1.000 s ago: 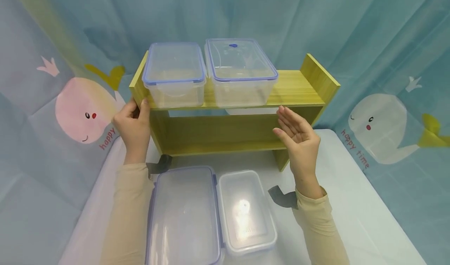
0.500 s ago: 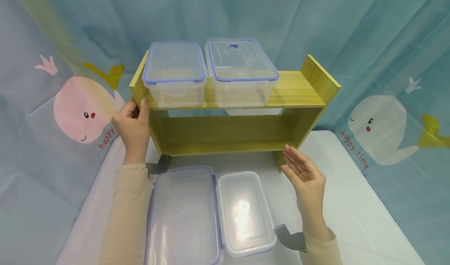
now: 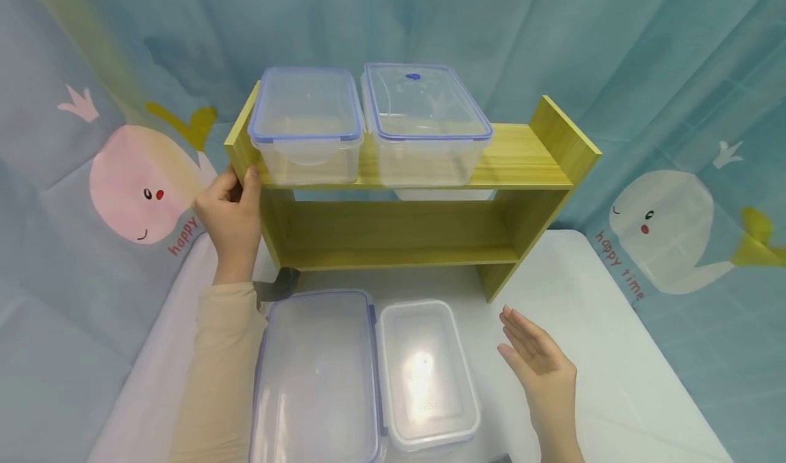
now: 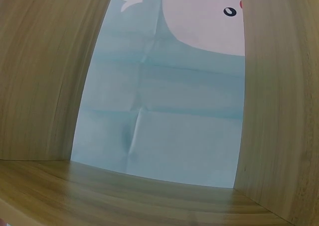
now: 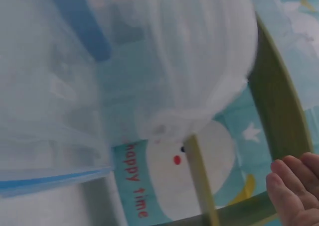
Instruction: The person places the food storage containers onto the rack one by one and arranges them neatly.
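Note:
My left hand (image 3: 230, 214) grips the left side panel of a wooden two-tier shelf (image 3: 522, 159) at its front edge. The left wrist view shows only the shelf's boards (image 4: 276, 96) and curtain, without the hand. My right hand (image 3: 543, 364) hovers over the right of the table, fingers extended and thumb apart, holding nothing. Nearest it lies a clear lidded food container (image 3: 430, 374), beside a larger container with blue edging (image 3: 322, 374). Fingers of the right hand (image 5: 299, 186) appear low in the right wrist view, with a blurred clear container (image 5: 199, 61) close to the camera.
Two clear containers with blue-rimmed lids, a smaller one (image 3: 307, 108) and a larger one (image 3: 426, 108), stand side by side on the shelf's top board. A white-covered table (image 3: 614, 354) lies beneath. Blue printed curtains (image 3: 638, 61) surround the back and sides.
My right hand has moved down and toward the front, away from the shelf's right part. My left hand keeps its grip on the side panel.

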A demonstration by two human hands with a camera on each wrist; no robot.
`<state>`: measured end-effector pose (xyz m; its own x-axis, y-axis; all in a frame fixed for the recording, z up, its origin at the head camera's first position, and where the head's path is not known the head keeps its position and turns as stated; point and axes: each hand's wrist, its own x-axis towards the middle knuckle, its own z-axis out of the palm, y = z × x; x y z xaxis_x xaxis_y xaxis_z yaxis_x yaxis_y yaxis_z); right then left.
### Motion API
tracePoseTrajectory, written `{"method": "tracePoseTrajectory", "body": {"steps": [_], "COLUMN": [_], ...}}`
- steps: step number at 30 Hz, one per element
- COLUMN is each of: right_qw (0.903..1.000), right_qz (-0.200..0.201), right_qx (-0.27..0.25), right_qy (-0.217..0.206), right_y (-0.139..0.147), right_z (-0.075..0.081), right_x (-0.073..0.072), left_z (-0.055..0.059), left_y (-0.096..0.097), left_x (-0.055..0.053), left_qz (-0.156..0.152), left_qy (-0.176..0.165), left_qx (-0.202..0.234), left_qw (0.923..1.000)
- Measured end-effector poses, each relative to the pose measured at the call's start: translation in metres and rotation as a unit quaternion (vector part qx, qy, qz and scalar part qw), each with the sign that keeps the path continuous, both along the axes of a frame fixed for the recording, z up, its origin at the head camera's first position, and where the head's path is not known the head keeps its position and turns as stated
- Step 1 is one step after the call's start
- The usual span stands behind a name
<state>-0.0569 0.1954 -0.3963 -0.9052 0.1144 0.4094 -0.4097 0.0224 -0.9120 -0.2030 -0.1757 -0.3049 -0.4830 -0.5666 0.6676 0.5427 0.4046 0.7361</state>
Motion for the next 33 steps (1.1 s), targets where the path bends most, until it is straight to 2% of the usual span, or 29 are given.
{"method": "tracePoseTrajectory", "body": {"steps": [5, 10, 14, 25, 33], "right_qw": [0.998, 0.9929, 0.9853, 0.9824, 0.9736], "right_qz": [-0.007, -0.021, -0.012, 0.008, 0.022], "right_qx": [0.043, 0.116, 0.17, 0.186, 0.222], "right_qy": [-0.046, -0.015, 0.007, -0.004, -0.047], "right_y": [-0.003, -0.004, -0.001, -0.007, -0.007], "right_z": [-0.011, -0.019, -0.022, -0.048, -0.05], "right_x": [0.01, 0.016, 0.019, 0.027, 0.028], "left_z": [0.003, 0.003, 0.002, 0.0, -0.001], "left_y": [0.0, 0.001, 0.001, -0.002, -0.001], "left_x": [0.001, 0.0, 0.0, 0.0, -0.003], "left_qz": [0.0, -0.004, -0.005, 0.001, 0.01], "left_qy": [0.001, 0.001, 0.0, -0.004, -0.01], "left_qx": [-0.007, -0.011, -0.01, -0.013, 0.001], "left_qw": [1.0, 0.9999, 0.9999, 0.9999, 0.9999]}}
